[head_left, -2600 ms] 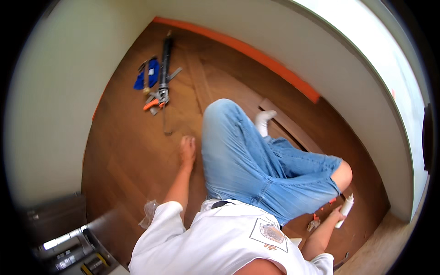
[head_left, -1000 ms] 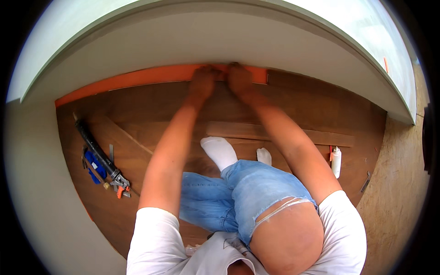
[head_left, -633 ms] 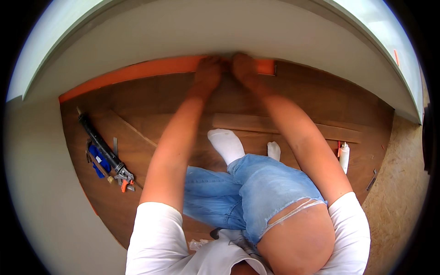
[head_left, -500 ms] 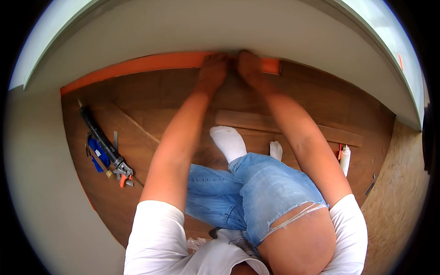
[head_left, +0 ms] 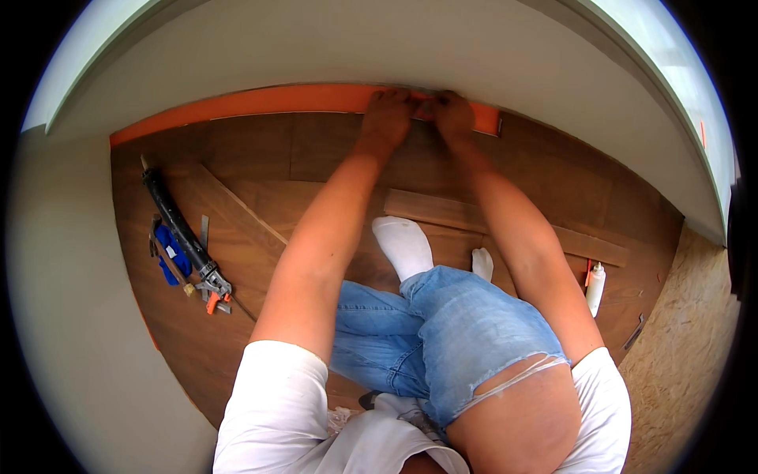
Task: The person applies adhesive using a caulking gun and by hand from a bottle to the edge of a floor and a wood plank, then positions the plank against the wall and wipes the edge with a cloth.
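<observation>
Head view | orange strip (head_left: 292,99): upper left to upper centre | left hand (head_left: 387,116), right hand (head_left: 455,118): both at strip, upper centre; fingers apart or together: cannot tell | caulking gun (head_left: 175,217): floor (head_left: 568,174), left | white bottle (head_left: 595,292): floor, right

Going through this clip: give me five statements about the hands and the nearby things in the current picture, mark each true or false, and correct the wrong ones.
1. The left hand and right hand are both at the orange strip. True.
2. The right hand holds a bottle. False: the white bottle is on the brown floor.
3. The caulking gun lies to the person's left. True.
4. Dark boots cover the feet. False: white socks do.
5. A blue item lies beside the caulking gun. True.
</observation>
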{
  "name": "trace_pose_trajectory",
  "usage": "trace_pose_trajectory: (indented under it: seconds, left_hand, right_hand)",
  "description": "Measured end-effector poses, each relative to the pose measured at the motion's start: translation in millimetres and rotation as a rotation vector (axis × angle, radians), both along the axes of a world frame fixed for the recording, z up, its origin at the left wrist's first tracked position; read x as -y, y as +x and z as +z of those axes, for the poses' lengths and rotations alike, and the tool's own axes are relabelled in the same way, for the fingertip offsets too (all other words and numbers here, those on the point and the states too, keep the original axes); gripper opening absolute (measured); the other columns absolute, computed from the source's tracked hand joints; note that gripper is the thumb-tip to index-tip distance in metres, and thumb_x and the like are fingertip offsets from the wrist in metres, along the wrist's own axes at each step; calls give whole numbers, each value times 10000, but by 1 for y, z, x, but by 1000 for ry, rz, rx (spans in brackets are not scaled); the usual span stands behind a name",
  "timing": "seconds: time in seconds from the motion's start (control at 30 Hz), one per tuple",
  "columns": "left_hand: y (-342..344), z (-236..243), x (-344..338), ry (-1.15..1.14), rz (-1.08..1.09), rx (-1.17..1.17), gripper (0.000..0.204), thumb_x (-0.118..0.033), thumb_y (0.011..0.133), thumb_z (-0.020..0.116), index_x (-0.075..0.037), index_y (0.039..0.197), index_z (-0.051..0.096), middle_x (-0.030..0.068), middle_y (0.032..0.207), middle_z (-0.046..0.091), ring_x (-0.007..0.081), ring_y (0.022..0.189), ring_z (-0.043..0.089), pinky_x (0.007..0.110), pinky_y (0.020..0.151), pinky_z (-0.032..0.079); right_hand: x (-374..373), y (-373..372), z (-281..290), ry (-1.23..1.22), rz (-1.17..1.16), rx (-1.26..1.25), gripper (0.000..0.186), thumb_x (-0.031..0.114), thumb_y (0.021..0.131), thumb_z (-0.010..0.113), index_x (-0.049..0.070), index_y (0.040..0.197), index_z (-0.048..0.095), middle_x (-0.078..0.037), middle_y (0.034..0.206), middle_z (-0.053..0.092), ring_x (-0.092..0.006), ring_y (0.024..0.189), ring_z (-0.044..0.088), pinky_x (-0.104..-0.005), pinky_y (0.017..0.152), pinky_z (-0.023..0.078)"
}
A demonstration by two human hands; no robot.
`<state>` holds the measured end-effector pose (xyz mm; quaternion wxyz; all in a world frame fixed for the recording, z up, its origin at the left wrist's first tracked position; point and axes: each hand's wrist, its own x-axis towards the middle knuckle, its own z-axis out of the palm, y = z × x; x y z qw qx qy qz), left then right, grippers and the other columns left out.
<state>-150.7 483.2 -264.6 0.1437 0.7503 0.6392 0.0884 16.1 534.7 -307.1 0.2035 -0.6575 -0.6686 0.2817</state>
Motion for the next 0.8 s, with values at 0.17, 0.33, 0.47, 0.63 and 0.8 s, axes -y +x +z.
trace_pose_trajectory:
  seconds: [0.17,0.33,0.47,0.63,0.8]
  left_hand:
    - [-2,5,-3,18,-14,-23,316,-146,938,532,-210,1162,746,51,1238,670,278,1257,581,474,1075,419]
    - [-2,3,-4,15,-9,-10,306,-160,930,551,-195,1163,747,48,1232,674,271,1249,589,464,1072,420]
    - [-6,3,0,12,-4,-25,294,-177,928,569,-188,1158,752,48,1210,680,269,1230,604,456,1067,419]
    - [1,12,-6,10,-13,-35,261,-244,990,553,-180,1140,757,56,1193,685,273,1196,618,461,1060,420]
    - [3,9,-10,26,4,-57,272,-290,1024,541,-161,1123,758,73,1186,690,288,1178,624,468,1052,421]
  right_hand:
    - [-16,16,-12,-238,-67,-275,325,344,832,742,103,1044,797,-144,899,768,-294,882,742,-426,775,567]
    - [-17,27,-12,-425,-132,-680,309,223,827,780,27,1066,781,-78,904,763,-173,819,714,-348,756,560]
    - [-12,22,24,-534,-129,-781,287,172,870,741,17,1112,751,-64,1011,755,-180,881,705,-345,809,550]
    - [-23,40,32,-658,50,-771,168,193,940,672,70,1049,707,-29,987,707,-150,955,675,-314,870,522]
    - [-25,46,56,-786,127,-935,159,264,997,642,108,992,675,8,942,659,-126,908,627,-318,874,501]
